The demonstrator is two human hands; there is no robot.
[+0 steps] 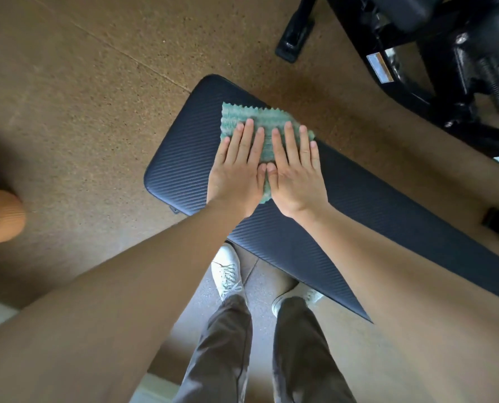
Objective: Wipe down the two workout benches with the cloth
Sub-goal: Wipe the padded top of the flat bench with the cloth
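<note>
A dark ribbed workout bench [184, 158] runs from the centre toward the lower right. A green fluffy cloth [251, 117] lies flat on its far end. My left hand [238, 167] and my right hand [296, 170] press side by side on the cloth, palms down, fingers straight and slightly apart, thumbs touching. Most of the cloth's near half is hidden under my hands. A second black bench [417, 13] with its metal frame stands at the top right.
The floor is brown speckled rubber [82, 97]. The black frame foot [296, 33] of the other bench rests near the top centre. An orange cap [2, 216] shows at the left edge. My feet in white shoes [228, 271] stand against the bench's near side.
</note>
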